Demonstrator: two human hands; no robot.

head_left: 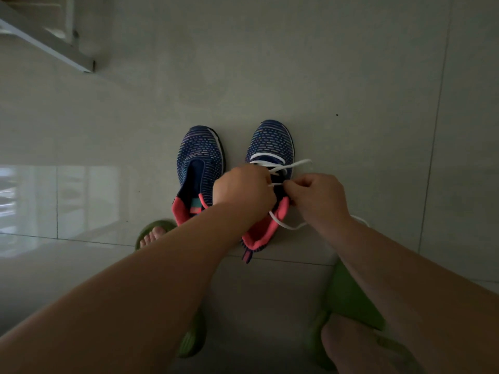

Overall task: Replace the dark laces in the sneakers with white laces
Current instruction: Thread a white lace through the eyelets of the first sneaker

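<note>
Two navy knit sneakers with pink collars stand side by side on the tiled floor, toes pointing away from me. The left sneaker (199, 168) has no lace in it. The right sneaker (271, 143) carries a white lace (293, 164) crossed through its front eyelets. Over the right sneaker's tongue, my left hand (243, 188) has its fingers curled round a strand of the lace. My right hand (317, 197) pinches another strand at the shoe's right side. A loose end of the lace trails on the floor beside the heel. No dark lace is in view.
My feet in green slippers (152, 233) rest on the grey tiles close behind the sneakers. A pale frame or ledge (48, 41) crosses the far left corner. A bright reflection lies on the floor at the left.
</note>
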